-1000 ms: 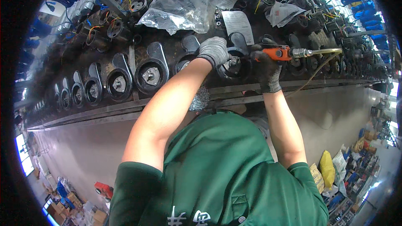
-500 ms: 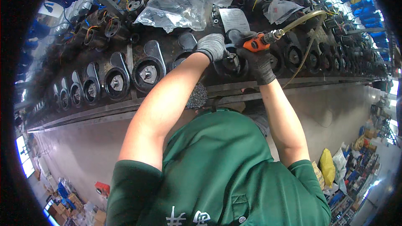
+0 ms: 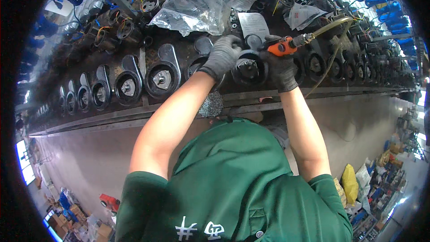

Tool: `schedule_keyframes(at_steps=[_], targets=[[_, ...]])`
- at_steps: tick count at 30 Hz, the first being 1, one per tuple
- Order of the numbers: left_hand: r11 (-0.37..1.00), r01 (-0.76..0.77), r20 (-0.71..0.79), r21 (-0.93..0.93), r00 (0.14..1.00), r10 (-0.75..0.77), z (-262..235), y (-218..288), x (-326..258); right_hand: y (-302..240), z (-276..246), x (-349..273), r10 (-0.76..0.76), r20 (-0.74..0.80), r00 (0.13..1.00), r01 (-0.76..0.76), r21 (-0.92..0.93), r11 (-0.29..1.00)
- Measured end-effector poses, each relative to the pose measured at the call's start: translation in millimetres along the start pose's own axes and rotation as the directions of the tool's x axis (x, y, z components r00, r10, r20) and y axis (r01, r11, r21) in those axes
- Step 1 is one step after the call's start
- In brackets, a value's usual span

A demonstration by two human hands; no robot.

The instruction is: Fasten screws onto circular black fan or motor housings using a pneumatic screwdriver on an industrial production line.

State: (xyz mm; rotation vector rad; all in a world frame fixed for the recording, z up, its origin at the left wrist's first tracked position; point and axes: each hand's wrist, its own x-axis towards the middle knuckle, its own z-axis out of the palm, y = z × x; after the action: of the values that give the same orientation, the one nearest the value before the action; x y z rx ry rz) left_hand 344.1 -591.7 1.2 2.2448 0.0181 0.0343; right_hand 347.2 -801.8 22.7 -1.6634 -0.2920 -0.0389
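Observation:
My right hand (image 3: 281, 68), in a dark grey glove, is wrapped round an orange air tool (image 3: 282, 47) with a metal hose fitting at its back end. In a lighter grey glove, my left hand (image 3: 223, 56) has its fingers curled over a black round housing; what they hold, if anything, is hidden. Between the two hands lies another black housing (image 3: 249, 68) with a metal part in its middle and a side arm pointing away from me. The tool's tip is hidden behind my right hand.
More such housings (image 3: 163, 79) stand in a row along the bench edge (image 3: 103, 123). Behind them lie a clear plastic bag (image 3: 192, 9), a paper sheet (image 3: 253, 23) and several wired motor casings (image 3: 127, 30). An air hose (image 3: 333, 26) runs from the tool over the right side.
My left hand has drawn back to the left, off the housing between my hands, uncovering its middle. My right hand has moved slightly right with the air tool. The view has shifted a little.

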Motion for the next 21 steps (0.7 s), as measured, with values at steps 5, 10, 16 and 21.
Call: schedule_keyframes(at_steps=[5, 10, 16, 21], targets=[[0.472, 0.250, 0.221, -0.845, 0.968, -0.116, -27.1, -12.2, -53.7, -10.0, 2.3, -1.6, 0.097, 0.020, 0.995, -0.099, 0.255, 0.962], [0.318, 0.336, 0.323, -0.886, 0.942, -0.096, -39.9, -1.0, -100.4, -6.7, 0.4, 5.9, 0.004, -0.007, 1.000, -0.003, 0.129, 0.992], [0.595, 0.339, 0.184, -0.729, 0.934, -0.307, -39.8, 19.4, -131.0, -12.5, -2.3, 2.5, -0.026, 0.105, 0.994, 0.040, -0.137, 0.990], [0.583, 0.120, 0.036, -0.803, 0.987, -0.153, -21.1, -0.4, -138.6, -17.4, 7.6, 9.0, 0.023, 0.147, 0.989, -0.059, 0.245, 0.968]])
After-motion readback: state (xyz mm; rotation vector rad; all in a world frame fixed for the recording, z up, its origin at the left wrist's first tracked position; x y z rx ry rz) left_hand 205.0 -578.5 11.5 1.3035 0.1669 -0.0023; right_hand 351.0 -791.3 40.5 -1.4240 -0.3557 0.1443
